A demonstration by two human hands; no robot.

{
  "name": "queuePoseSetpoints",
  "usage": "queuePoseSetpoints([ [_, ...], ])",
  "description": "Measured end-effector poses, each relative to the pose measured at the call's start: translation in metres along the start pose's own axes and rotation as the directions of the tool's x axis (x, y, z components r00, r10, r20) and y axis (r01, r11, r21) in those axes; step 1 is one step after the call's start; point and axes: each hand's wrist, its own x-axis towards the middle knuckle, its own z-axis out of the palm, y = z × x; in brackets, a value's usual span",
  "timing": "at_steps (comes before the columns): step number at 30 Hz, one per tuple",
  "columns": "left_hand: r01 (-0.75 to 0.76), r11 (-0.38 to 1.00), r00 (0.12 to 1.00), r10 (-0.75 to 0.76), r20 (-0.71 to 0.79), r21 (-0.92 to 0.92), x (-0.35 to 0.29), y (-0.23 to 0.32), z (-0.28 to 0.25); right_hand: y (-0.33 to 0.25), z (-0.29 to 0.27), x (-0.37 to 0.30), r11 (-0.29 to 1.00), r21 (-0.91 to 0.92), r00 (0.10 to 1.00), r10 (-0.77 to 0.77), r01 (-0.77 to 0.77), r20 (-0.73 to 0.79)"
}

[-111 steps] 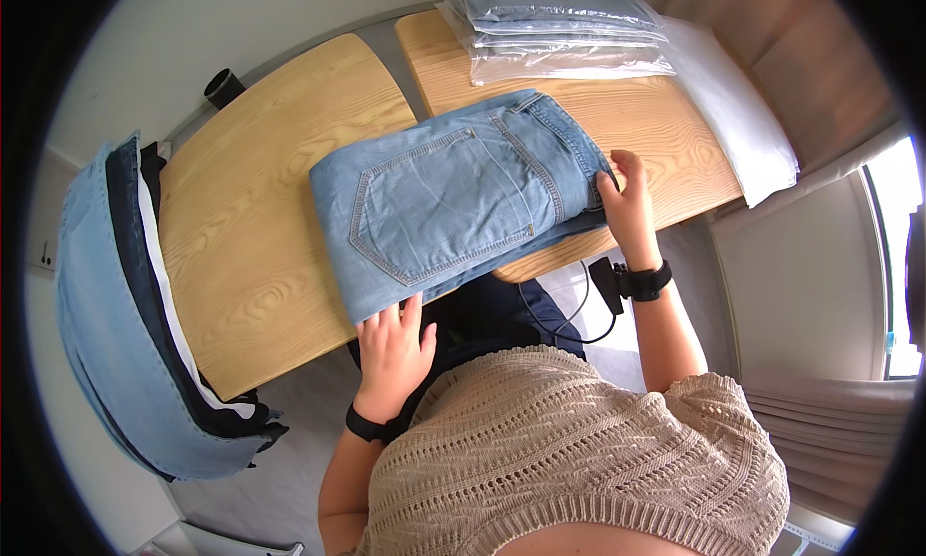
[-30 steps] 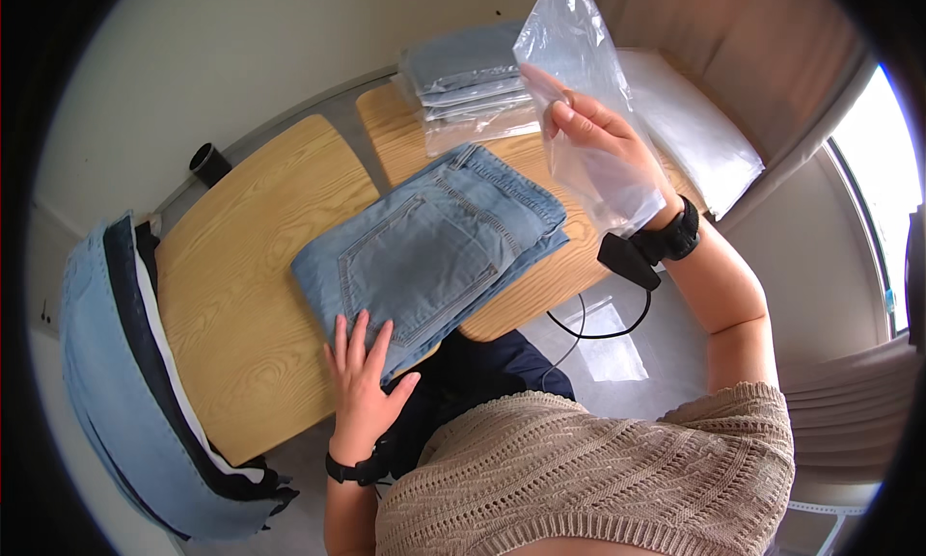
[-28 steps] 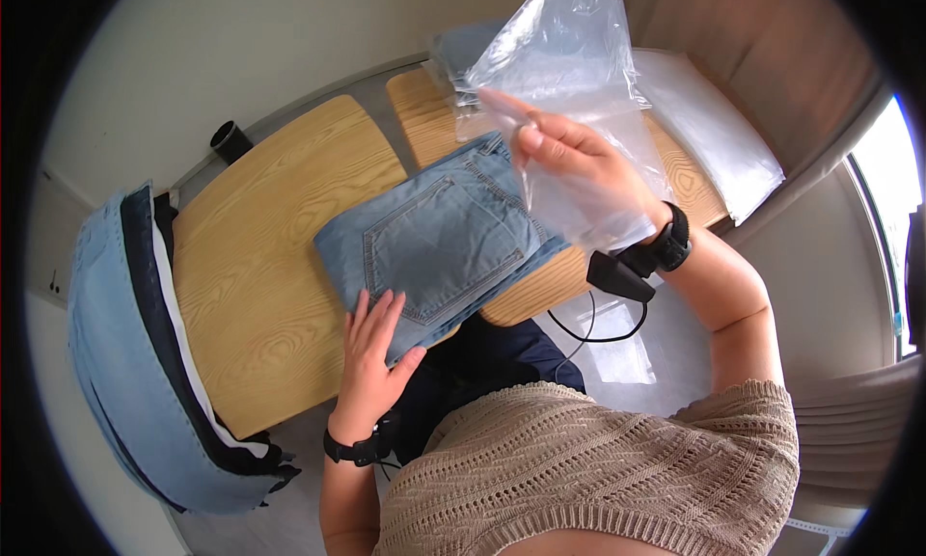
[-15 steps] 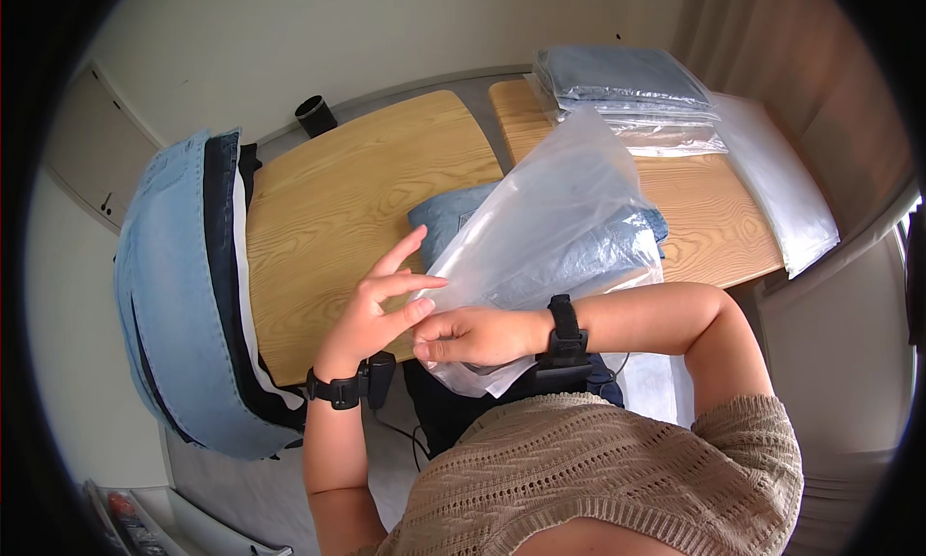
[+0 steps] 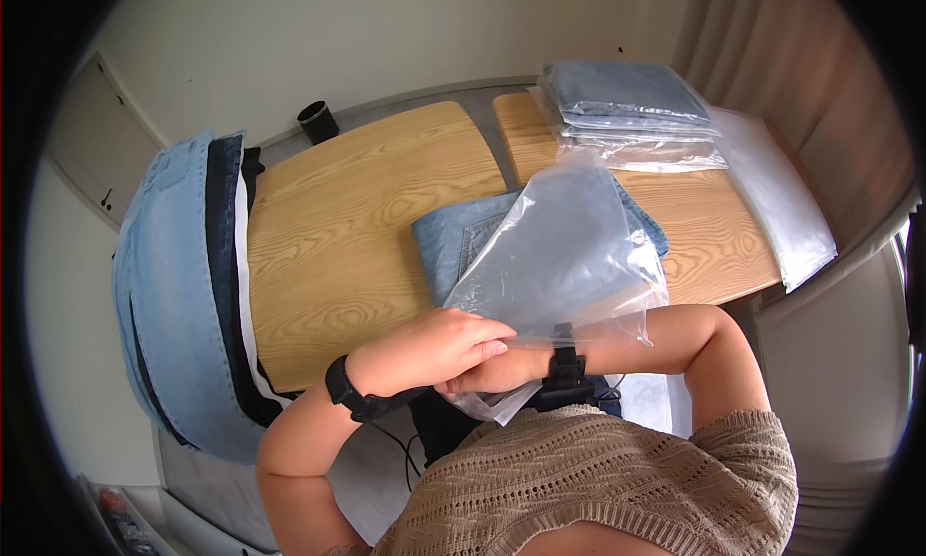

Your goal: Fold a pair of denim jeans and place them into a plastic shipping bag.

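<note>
A clear plastic bag [image 5: 569, 257] lies slanting over a folded pair of light blue jeans [image 5: 446, 247], its lower edge drawn toward my body. My right hand [image 5: 497, 371] is closed on the bag's near end, and a crumpled corner of film hangs below it. Across the top of it reaches my left hand [image 5: 424, 349], thumb and fingertips brought together at the bag's edge. Its other fingers are partly hidden. Stitching of a back pocket shows on the jeans at the bag's left. Both wrists wear black straps.
At the back right stands a stack of bagged folded jeans [image 5: 632, 98]. Flat plastic bags [image 5: 776, 199] lie along the right side of the wooden table [image 5: 357, 209]. Several jeans [image 5: 174, 296] hang over its left end. A black bin [image 5: 318, 122] stands behind.
My left hand has moved down and right, from spread fingers to fingers together over my right hand. The bag's top has dropped lower, and more of the jeans' left side shows.
</note>
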Motion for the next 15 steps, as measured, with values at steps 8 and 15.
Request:
queuePoseSetpoints([
  [8,0.089,0.862,0.903,-0.282,-0.325,-0.499,-0.003,-0.027,-0.008,-0.016,0.002,-0.007,0.987,-0.109,0.993,-0.119,0.117,-0.015],
  [15,-0.318,0.500,0.500,-0.634,-0.590,-0.806,-0.040,-0.110,-0.062,-0.061,-0.052,-0.064,0.898,-0.431,0.926,-0.237,0.093,-0.294],
])
